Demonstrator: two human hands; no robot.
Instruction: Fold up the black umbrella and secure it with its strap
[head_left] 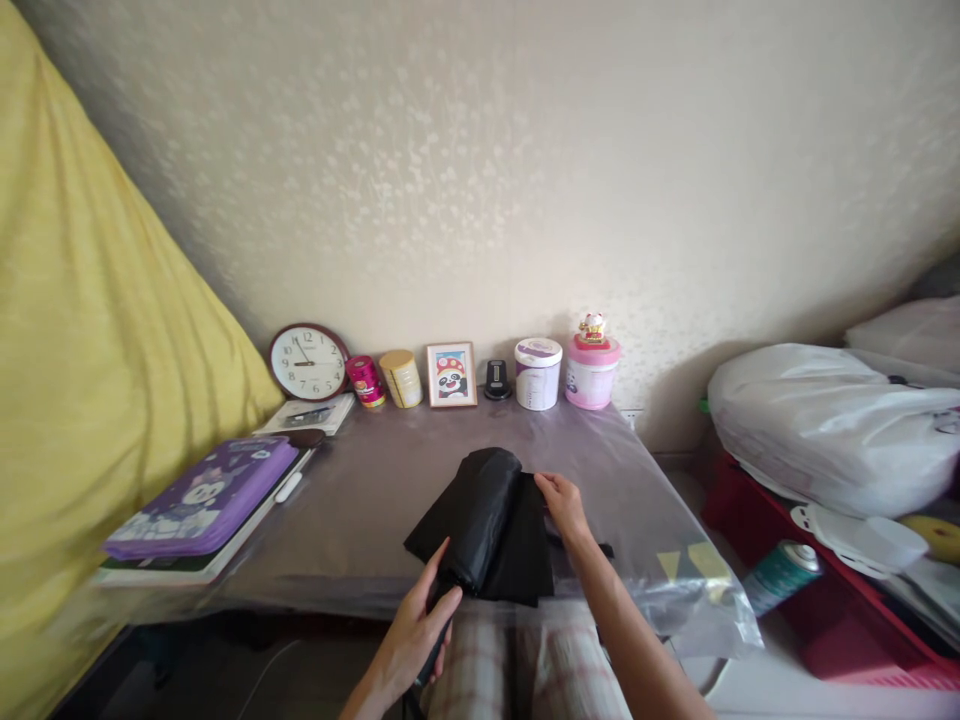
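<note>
A black folding umbrella (480, 515) lies at a slant over the near part of the table, its canopy partly bundled with loose fabric panels spread to both sides. My left hand (420, 625) is wrapped round its dark handle at the table's front edge. With fingers pressed together, my right hand (559, 500) pinches the upper edge of the right-hand fabric panel. A small dark piece, perhaps a strap or a cover, shows beside my right forearm; I cannot tell which.
A plastic sheet covers the table (360, 510). Along the wall stand a clock (309, 362), tins, a framed panda picture (451, 375) and lidded tubs (538, 375). A purple panda case (202, 495) lies left. Right of the table, a red crate (847, 610) and spray can (784, 575) stand low.
</note>
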